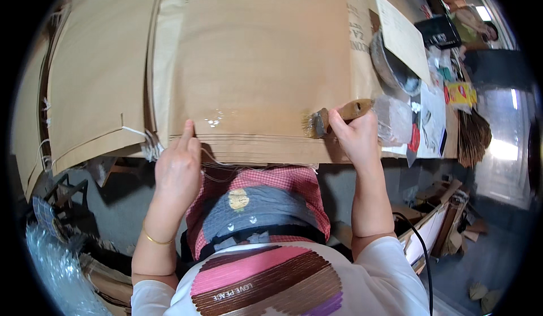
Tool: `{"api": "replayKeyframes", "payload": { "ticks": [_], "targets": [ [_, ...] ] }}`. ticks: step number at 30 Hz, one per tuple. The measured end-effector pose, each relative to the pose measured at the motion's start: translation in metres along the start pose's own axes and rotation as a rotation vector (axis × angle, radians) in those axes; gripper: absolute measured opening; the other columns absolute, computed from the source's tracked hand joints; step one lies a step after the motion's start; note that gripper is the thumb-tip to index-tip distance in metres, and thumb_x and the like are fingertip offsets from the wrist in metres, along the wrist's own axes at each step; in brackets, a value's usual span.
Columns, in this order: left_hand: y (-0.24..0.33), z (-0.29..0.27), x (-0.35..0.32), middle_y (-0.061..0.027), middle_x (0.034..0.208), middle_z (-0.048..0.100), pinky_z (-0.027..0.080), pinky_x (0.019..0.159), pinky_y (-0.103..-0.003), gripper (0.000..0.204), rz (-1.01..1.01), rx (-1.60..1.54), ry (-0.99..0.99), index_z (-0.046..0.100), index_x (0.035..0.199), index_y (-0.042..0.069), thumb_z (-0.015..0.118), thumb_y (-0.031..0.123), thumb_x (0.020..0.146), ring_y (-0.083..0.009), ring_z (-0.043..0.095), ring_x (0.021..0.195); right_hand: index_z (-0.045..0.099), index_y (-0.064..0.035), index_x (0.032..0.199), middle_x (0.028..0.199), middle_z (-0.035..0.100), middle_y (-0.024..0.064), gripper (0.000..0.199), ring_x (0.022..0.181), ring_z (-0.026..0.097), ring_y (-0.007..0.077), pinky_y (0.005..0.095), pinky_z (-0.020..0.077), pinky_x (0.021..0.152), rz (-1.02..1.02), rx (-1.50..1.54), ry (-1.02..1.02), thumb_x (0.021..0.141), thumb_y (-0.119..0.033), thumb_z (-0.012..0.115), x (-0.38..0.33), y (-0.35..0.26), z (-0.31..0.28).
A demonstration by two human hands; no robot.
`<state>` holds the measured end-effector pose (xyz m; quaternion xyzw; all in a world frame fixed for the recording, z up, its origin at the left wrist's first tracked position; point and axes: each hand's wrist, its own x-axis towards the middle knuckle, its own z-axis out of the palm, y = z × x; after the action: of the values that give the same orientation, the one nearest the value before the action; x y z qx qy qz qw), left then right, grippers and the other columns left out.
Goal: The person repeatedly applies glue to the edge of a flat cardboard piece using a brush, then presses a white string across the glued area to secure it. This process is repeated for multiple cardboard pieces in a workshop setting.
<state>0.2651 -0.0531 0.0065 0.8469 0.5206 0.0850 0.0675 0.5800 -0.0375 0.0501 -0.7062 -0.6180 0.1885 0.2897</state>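
Brown kraft paper sheets [263, 56] lie in a stack in front of me, their near edges fanned into several narrow steps. My right hand [360, 136] grips a flat paintbrush [355, 109] by its wooden handle. Its bristles point left and touch the paper near the stepped edges. A damp, shiny strip [214, 118] runs across the sheet left of the bristles. My left hand [180, 166] rests at the left of these edges, index finger stretched onto the paper and the other fingers partly bent, holding nothing I can see. White strings [151, 146] lie beside it.
More brown paper stacks [102, 72] lie at the left. On the right are a bowl [390, 70] partly under a pale board [403, 36], a clear plastic container [394, 121], a red-handled tool [414, 140] and a yellow packet [461, 94]. Another person [472, 27] is at the far right.
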Motion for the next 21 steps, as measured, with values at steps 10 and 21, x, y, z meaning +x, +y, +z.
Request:
{"api": "replayKeyframes", "payload": {
  "ticks": [10,21],
  "targets": [
    [0.012,-0.008,0.007,-0.0263,0.127,0.052,0.048,0.073,-0.042,0.009,-0.077,-0.031,-0.121,0.05,0.083,-0.005,0.05,0.003,0.088,-0.0383,0.059,0.084,0.068,-0.0006,0.082,0.07,0.065,0.0064,0.016,0.061,0.061,0.0203,0.0352,0.0486,0.057,0.138,0.498,0.24,0.082,-0.016,0.065,-0.005,0.019,-0.056],
    [0.048,-0.076,-0.016,-0.0135,0.07,0.06,0.042,0.052,-0.032,0.005,-0.005,-0.725,-0.134,0.06,0.076,-0.001,0.063,0.003,0.078,-0.0252,0.055,0.055,0.063,-0.0014,0.111,0.105,0.062,0.0148,0.039,0.097,0.06,0.0336,0.0378,0.0497,0.083,-0.268,-0.372,0.334,0.075,0.008,0.053,-0.062,0.101,-0.08]
  ]
}}
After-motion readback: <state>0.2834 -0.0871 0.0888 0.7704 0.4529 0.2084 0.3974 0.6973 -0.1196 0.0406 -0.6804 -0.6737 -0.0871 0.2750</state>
